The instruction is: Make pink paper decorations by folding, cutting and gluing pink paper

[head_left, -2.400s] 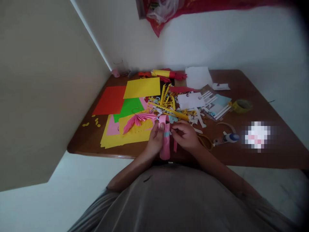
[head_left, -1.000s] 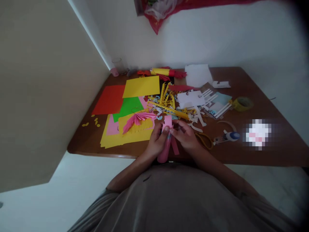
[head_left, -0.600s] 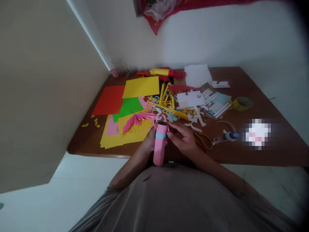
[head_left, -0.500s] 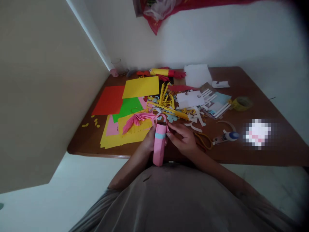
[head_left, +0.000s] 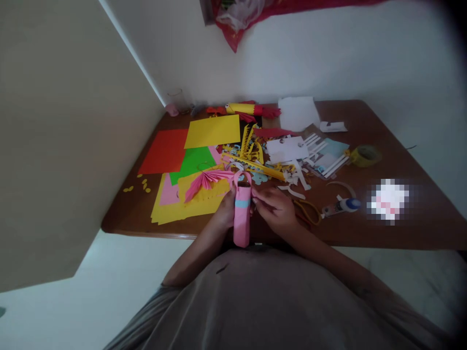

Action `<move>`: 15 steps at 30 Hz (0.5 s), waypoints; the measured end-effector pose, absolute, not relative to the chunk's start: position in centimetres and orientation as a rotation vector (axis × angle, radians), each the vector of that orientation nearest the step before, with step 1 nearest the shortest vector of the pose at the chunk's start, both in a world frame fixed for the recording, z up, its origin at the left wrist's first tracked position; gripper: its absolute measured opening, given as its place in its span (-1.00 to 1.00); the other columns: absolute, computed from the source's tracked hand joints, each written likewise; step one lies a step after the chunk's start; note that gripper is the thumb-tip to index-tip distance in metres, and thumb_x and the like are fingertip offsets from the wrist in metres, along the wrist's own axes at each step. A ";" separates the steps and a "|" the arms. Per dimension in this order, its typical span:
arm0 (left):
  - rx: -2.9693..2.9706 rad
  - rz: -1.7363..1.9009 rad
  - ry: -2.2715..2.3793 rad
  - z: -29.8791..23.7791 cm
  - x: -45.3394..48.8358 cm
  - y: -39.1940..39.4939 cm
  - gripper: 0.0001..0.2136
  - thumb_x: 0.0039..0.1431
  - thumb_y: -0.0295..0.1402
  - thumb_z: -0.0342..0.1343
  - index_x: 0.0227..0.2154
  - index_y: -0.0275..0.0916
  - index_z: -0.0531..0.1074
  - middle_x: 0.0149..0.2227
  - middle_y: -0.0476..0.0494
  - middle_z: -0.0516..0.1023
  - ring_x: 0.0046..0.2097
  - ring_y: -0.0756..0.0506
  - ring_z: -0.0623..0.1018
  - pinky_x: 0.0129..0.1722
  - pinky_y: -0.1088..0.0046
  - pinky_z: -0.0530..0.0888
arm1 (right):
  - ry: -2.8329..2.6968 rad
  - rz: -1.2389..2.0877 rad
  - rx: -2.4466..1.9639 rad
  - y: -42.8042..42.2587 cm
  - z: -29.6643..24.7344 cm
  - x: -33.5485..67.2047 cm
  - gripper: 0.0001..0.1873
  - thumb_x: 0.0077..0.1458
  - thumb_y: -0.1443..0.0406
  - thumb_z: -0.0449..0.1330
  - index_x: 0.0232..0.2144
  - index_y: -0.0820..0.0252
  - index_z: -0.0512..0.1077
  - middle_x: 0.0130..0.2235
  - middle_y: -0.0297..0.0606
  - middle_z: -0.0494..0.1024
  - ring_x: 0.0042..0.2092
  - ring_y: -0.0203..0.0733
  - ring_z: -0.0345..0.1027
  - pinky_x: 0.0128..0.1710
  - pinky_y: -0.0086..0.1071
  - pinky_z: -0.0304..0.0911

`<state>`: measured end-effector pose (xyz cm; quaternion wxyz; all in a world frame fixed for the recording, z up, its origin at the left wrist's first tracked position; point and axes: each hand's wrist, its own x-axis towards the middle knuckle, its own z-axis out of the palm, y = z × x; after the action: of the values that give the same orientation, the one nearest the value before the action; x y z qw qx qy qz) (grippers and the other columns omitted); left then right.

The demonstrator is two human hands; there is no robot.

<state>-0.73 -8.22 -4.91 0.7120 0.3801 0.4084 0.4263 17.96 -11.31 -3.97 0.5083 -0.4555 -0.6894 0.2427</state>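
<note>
A pink paper tube [head_left: 241,228] with a light blue band [head_left: 242,203] stands nearly upright at the table's front edge, its open end up. Over that opening arches a thin pink paper strip [head_left: 242,173], like a handle. My left hand [head_left: 226,206] is closed around the tube's left side, its fingers partly hidden behind it. At the upper right side, my right hand [head_left: 275,208] pinches the strip's lower end against the tube; its fingertips are partly hidden. Just left of the tube, a pleated pink paper fan [head_left: 207,180] lies on yellow sheets [head_left: 171,211].
Orange scissors handles [head_left: 308,212] and a glue bottle [head_left: 341,207] lie right of my right hand, with a roll of tape [head_left: 365,155] behind. Paper scraps [head_left: 251,150] cover the middle. A yellow-and-red paper fish [head_left: 244,109] lies at the back. A wall panel [head_left: 73,146] borders the left.
The tube has tipped slightly, its lower end shifting a little right and up. My right fingers have closed in more at the strip's end. The table items look unchanged.
</note>
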 end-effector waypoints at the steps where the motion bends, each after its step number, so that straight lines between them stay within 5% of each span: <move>1: 0.889 0.977 0.919 -4.6 -0.6 -8.2 -0.23 0.22 0.51 0.08 -0.34 -0.23 0.59 -0.48 -0.19 0.64 -0.38 -0.19 0.66 -0.40 0.33 0.54 | -1.672 0.571 -1.110 -11.3 -4.1 18.0 -0.64 0.45 0.19 0.25 0.19 -0.16 0.71 -0.13 -0.23 0.79 -0.15 -0.01 0.62 -0.09 -0.11 0.52; 7: 1.191 1.232 0.992 -2.5 -0.1 -8.5 -0.48 0.33 0.21 0.30 -0.03 -0.18 0.66 -0.03 -0.22 0.76 0.02 -0.26 0.69 0.09 0.19 0.61 | -1.676 0.577 -1.190 -11.1 -5.2 18.3 -0.65 0.44 0.17 0.26 0.17 -0.15 0.71 -0.10 -0.21 0.79 -0.11 0.02 0.63 -0.05 -0.08 0.51; 15: 1.254 1.269 0.956 -2.4 -0.2 -8.9 -0.49 0.37 0.17 0.30 0.04 -0.19 0.66 0.03 -0.24 0.74 0.04 -0.25 0.68 0.12 0.22 0.59 | -1.642 0.566 -1.145 -10.9 -5.0 17.9 -0.68 0.38 0.22 0.30 0.09 -0.10 0.74 -0.12 -0.22 0.79 -0.15 -0.02 0.63 -0.08 -0.13 0.53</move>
<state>-0.24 -8.87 -2.40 0.5303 0.5253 0.4004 0.5315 17.88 -10.93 -4.99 0.5058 -0.4748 -0.6809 0.2347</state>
